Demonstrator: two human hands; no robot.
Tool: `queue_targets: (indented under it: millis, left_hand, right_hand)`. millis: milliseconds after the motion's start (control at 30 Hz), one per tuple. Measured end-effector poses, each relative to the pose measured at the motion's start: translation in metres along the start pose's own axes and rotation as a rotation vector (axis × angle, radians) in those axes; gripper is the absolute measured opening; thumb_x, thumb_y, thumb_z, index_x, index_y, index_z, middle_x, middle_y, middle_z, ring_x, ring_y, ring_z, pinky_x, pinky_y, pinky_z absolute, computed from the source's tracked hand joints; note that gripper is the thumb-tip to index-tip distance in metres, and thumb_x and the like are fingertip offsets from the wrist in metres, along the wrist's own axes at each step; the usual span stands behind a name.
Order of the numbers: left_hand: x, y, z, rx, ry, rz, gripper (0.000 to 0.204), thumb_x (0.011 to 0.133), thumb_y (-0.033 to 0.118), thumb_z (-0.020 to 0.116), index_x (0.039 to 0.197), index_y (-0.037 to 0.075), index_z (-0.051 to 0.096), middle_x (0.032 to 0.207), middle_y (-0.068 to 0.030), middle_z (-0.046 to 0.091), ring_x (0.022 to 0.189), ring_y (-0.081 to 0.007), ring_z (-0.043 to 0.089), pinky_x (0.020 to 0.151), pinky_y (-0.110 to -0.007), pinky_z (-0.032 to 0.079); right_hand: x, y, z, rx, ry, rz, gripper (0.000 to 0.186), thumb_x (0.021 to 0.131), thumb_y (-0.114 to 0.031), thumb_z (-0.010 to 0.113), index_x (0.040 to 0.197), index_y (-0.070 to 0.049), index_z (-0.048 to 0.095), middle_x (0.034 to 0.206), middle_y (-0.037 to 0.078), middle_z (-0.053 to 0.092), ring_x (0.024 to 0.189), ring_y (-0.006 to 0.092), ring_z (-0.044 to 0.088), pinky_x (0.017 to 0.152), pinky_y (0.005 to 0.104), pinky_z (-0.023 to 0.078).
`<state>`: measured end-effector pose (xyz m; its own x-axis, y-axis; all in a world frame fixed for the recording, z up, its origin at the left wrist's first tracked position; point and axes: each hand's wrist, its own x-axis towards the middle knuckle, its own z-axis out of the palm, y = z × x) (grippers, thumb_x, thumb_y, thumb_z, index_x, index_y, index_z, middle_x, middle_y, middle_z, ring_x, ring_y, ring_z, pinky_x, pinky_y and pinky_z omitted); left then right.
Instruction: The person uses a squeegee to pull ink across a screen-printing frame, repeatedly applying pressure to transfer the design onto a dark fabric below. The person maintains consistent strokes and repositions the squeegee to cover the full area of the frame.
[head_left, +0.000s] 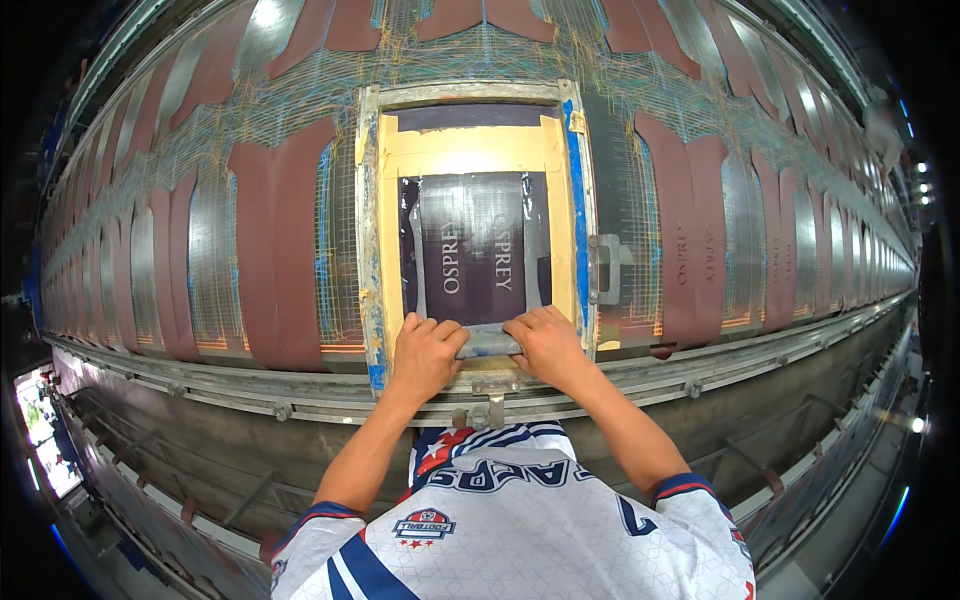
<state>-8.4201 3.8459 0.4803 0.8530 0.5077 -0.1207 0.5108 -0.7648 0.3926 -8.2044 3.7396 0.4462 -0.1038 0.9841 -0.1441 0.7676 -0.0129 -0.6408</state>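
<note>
A screen-printing frame (368, 235) lies flat on the long table in front of me, with yellow tape (470, 140) around its inside and blue strips along its edges. Its dark mesh (478, 270) shows pale lettering and streaks of ink along both sides. At the near end of the mesh is a grey squeegee (487, 342), lying crosswise. My left hand (430, 352) is closed around its left end, my right hand (545, 345) around the right. The fingers curl over it, and its lower edge is hidden.
Maroon cut panels (280, 255) lie in rows along the table; one panel (692, 250) to the right bears lettering. A metal rail (680, 378) runs along the near edge, with a clamp (495, 400) at the frame's front. A metal handle (608, 270) juts from the frame's right side.
</note>
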Motion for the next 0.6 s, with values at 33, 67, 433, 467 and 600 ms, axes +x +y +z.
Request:
queue_targets:
  millis: [33,67,433,467,600]
  left_hand:
    - [0.004,-0.004,-0.006,0.025,-0.058,0.000,0.043,0.058,0.015,0.090,0.098,0.015,0.075,0.095,-0.0012,0.072,0.083,-0.0229,0.065,0.084,-0.039,0.041]
    - [0.013,-0.014,-0.008,0.037,-0.049,0.013,0.041,0.060,0.016,0.090,0.098,0.015,0.075,0.095,-0.0018,0.072,0.083,-0.0232,0.065,0.084,-0.039,0.041]
    - [0.205,-0.115,-0.044,0.149,0.091,0.033,0.021,0.070,0.031,0.085,0.081,0.016,0.075,0.073,-0.0089,0.071,0.072,-0.0312,0.068,0.078,-0.044,0.046]
    - [0.198,-0.113,-0.040,0.128,0.103,0.025,0.021,0.070,0.031,0.085,0.081,0.015,0.075,0.073,-0.0089,0.071,0.072,-0.0312,0.068,0.078,-0.044,0.046]
    - [0.153,-0.091,-0.020,0.089,0.152,0.039,0.024,0.066,0.024,0.088,0.083,0.013,0.076,0.073,-0.0087,0.070,0.070,-0.0312,0.069,0.072,-0.042,0.052]
  right_hand:
    - [0.001,-0.002,-0.002,0.018,-0.030,0.002,0.044,0.066,-0.015,0.085,0.107,-0.008,0.072,0.098,0.012,0.072,0.100,0.0312,0.066,0.093,0.0440,0.050]
    - [0.010,0.001,-0.005,0.000,-0.019,-0.013,0.042,0.066,-0.015,0.085,0.106,-0.008,0.072,0.097,0.012,0.072,0.098,0.0318,0.066,0.091,0.0443,0.051]
    - [0.197,0.097,-0.080,-0.070,0.069,0.081,0.025,0.076,-0.025,0.082,0.095,-0.011,0.076,0.087,0.017,0.074,0.087,0.0383,0.071,0.080,0.0475,0.057]
    - [0.193,0.095,-0.074,-0.042,0.071,0.085,0.026,0.076,-0.026,0.082,0.094,-0.010,0.075,0.087,0.018,0.074,0.087,0.0388,0.071,0.079,0.0475,0.056]
    - [0.146,0.077,-0.050,-0.007,0.130,0.043,0.026,0.075,-0.026,0.083,0.093,-0.009,0.075,0.085,0.018,0.072,0.083,0.0398,0.069,0.075,0.0481,0.054]
